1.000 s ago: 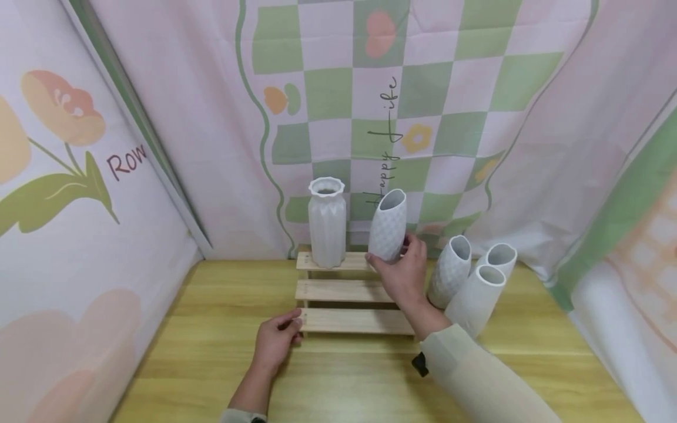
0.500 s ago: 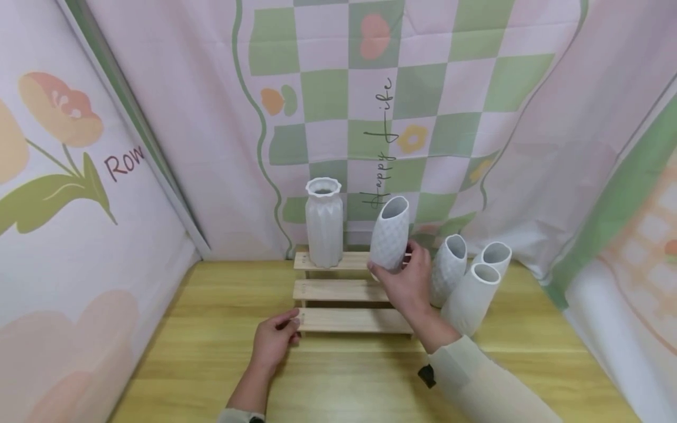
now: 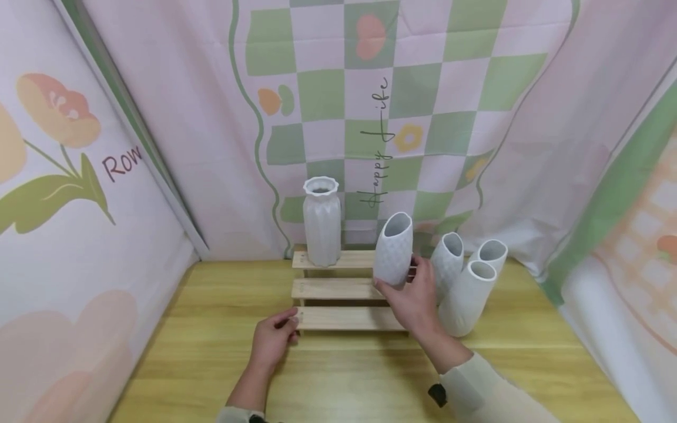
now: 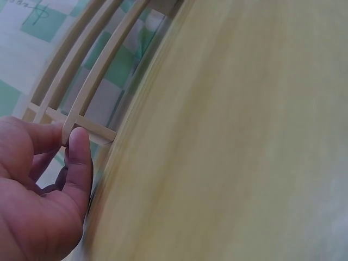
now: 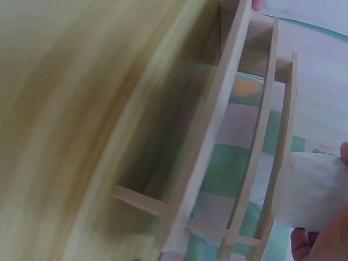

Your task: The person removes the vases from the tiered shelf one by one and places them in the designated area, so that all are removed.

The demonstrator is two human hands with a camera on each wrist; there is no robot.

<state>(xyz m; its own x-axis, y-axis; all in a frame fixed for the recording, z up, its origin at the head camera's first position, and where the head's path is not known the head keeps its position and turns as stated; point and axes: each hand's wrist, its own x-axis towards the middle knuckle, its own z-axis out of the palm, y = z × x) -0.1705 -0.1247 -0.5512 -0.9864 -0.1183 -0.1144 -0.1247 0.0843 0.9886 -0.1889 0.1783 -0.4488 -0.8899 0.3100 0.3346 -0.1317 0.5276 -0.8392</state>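
My right hand (image 3: 415,302) grips the lower part of a white textured vase (image 3: 394,249) with a slanted mouth. The vase is over the right part of a three-step wooden rack (image 3: 346,318), in front of the top step. In the right wrist view the base of that vase (image 5: 307,190) shows beside the slats. My left hand (image 3: 274,341) pinches the left end of the lowest step, and the left wrist view shows thumb and fingers on that slat (image 4: 89,89). A white fluted vase (image 3: 321,229) with a scalloped rim stands upright on the top step's left end.
Right of the rack, three more white vases stand close together on the wooden table (image 3: 201,352): a textured one (image 3: 448,261), a smoother front one (image 3: 468,302) and a back one (image 3: 493,251). A checkered curtain (image 3: 319,94) hangs behind the rack.
The vase in my right hand has come down and toward me from the top step, slightly to the right. My left hand keeps its hold on the rack.
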